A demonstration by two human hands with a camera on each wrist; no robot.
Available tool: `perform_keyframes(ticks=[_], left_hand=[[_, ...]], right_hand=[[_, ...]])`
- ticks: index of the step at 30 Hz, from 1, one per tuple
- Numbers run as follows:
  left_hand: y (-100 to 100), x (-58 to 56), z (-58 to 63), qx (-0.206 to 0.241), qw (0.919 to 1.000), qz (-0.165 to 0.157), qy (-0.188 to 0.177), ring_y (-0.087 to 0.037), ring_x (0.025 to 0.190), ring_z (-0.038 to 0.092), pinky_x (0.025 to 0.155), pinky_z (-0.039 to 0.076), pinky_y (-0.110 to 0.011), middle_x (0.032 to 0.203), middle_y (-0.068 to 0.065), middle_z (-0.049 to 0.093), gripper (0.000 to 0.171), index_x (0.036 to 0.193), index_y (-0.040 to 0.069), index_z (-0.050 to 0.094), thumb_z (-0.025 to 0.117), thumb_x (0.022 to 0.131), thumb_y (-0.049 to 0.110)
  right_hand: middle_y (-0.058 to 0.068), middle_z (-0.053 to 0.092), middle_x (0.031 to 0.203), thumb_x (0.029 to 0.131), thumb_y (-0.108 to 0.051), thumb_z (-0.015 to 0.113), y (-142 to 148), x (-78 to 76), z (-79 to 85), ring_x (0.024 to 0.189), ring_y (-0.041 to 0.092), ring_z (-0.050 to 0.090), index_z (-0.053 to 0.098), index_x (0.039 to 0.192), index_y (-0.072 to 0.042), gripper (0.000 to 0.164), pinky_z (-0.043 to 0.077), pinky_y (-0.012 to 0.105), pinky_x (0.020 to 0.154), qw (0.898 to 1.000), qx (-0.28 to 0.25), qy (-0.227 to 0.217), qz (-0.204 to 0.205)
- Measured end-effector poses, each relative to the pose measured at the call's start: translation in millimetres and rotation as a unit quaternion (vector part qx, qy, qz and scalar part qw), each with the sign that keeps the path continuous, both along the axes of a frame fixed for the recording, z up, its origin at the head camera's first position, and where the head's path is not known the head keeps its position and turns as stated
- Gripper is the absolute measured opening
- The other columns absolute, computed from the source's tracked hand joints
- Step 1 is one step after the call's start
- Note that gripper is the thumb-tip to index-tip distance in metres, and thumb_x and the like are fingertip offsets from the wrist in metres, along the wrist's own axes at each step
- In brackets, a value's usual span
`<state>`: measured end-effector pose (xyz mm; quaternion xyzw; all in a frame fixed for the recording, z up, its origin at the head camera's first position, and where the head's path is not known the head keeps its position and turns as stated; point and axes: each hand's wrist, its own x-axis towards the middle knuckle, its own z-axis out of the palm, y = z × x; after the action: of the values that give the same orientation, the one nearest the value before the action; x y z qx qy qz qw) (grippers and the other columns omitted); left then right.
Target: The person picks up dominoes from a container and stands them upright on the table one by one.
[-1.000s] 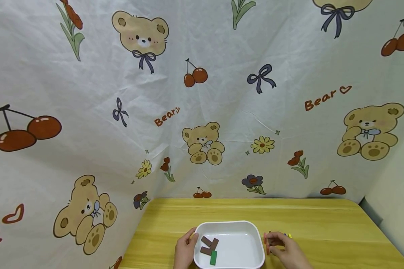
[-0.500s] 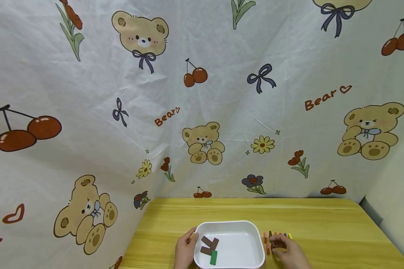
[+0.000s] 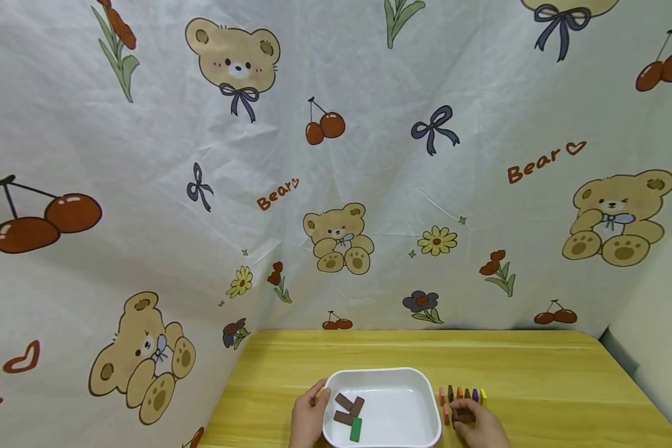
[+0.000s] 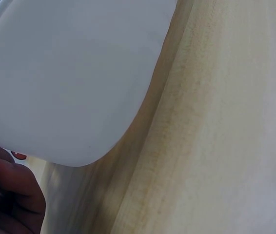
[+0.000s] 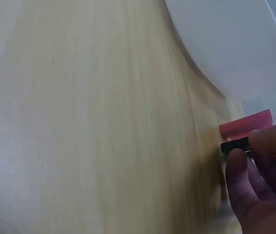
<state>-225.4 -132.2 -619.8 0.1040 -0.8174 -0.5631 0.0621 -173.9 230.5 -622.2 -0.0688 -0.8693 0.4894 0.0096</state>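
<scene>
My left hand (image 3: 309, 415) grips the left rim of a white tray (image 3: 392, 435), its thumb at the edge. Three brown blocks (image 3: 344, 417) and a green block (image 3: 356, 429) lie in the tray's left part. To the right of the tray, my right hand (image 3: 479, 425) pinches a dark block (image 5: 233, 145) between thumb and finger, low at the table. A pink block (image 5: 247, 124) stands just beside it. In the left wrist view, the fingers (image 4: 18, 185) touch the tray's edge. My right fingers partly hide the dark block.
Behind my right hand stands a row of narrow blocks: pink (image 3: 442, 396), dark brown (image 3: 450, 393), orange (image 3: 459, 393), brown (image 3: 467, 394), purple (image 3: 475, 394) and yellow (image 3: 483, 397). A bear-print cloth (image 3: 369, 186) hangs behind the wooden table (image 3: 537, 373).
My right hand has drawn slightly right and nearer from the pink blocks, uncovering the back row. It now pinches the dark block in the front row. My left hand and the tray stay put.
</scene>
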Motion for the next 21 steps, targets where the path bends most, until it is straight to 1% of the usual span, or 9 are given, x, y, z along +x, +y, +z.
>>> perform_keyframes(ticks=[8, 11, 14, 16, 19, 21], left_hand=[[1.4, 0.4, 0.7, -0.003, 1.0000, 0.002, 0.000, -0.013, 0.063, 0.049, 0.050, 0.042, -0.024, 0.066, 0.002, 0.050, 0.030, 0.123, 0.016, 0.077, 0.074, 0.095, 0.028], [1.6, 0.4, 0.9, -0.002, 1.0000, 0.001, 0.000, -0.013, 0.063, 0.050, 0.050, 0.043, -0.024, 0.066, 0.002, 0.051, 0.030, 0.123, 0.016, 0.077, 0.074, 0.095, 0.028], [1.5, 0.7, 0.9, 0.000, 1.0000, -0.001, -0.001, -0.013, 0.063, 0.050, 0.049, 0.043, -0.024, 0.066, 0.002, 0.051, 0.031, 0.123, 0.016, 0.076, 0.074, 0.095, 0.028], [1.4, 0.9, 0.7, 0.001, 1.0000, -0.002, 0.000, -0.013, 0.062, 0.051, 0.049, 0.044, -0.024, 0.066, 0.002, 0.052, 0.031, 0.124, 0.016, 0.076, 0.074, 0.096, 0.028], [1.4, 1.2, 1.0, 0.004, 1.0000, -0.003, 0.003, -0.013, 0.062, 0.051, 0.049, 0.044, -0.024, 0.066, 0.002, 0.052, 0.030, 0.124, 0.015, 0.076, 0.074, 0.096, 0.027], [1.4, 1.2, 1.2, 0.004, 1.0000, -0.001, 0.004, -0.013, 0.062, 0.051, 0.049, 0.044, -0.024, 0.066, 0.002, 0.052, 0.030, 0.123, 0.015, 0.076, 0.074, 0.095, 0.026]], right_hand=[[0.004, 0.073, 0.099, 0.080, 0.009, 0.075, 1.0, -2.1, -6.7, 0.088, 0.015, 0.068, 0.069, 0.110, -0.002, 0.032, 0.053, 0.022, 0.076, 1.000, 0.005, 0.009, -0.006], [0.006, 0.074, 0.100, 0.081, 0.008, 0.075, 2.4, -3.0, -8.9, 0.090, 0.017, 0.069, 0.069, 0.114, -0.001, 0.034, 0.055, 0.027, 0.078, 1.000, 0.003, 0.005, -0.005], [0.008, 0.074, 0.104, 0.082, 0.008, 0.074, 3.2, -3.4, -10.1, 0.094, 0.021, 0.070, 0.067, 0.119, 0.001, 0.038, 0.056, 0.029, 0.078, 1.000, -0.009, -0.005, -0.007], [0.010, 0.074, 0.106, 0.081, 0.008, 0.075, 3.5, -1.5, -9.0, 0.095, 0.022, 0.070, 0.067, 0.121, 0.001, 0.041, 0.056, 0.028, 0.078, 1.000, -0.015, -0.005, -0.010], [0.011, 0.074, 0.107, 0.080, 0.007, 0.077, 3.8, 1.5, -4.0, 0.095, 0.022, 0.070, 0.067, 0.122, 0.000, 0.043, 0.054, 0.024, 0.076, 1.000, -0.009, 0.002, -0.014], [0.012, 0.073, 0.108, 0.079, 0.005, 0.078, 4.1, 3.2, 0.7, 0.094, 0.022, 0.069, 0.067, 0.122, 0.000, 0.044, 0.054, 0.025, 0.075, 1.000, 0.000, 0.006, -0.014]])
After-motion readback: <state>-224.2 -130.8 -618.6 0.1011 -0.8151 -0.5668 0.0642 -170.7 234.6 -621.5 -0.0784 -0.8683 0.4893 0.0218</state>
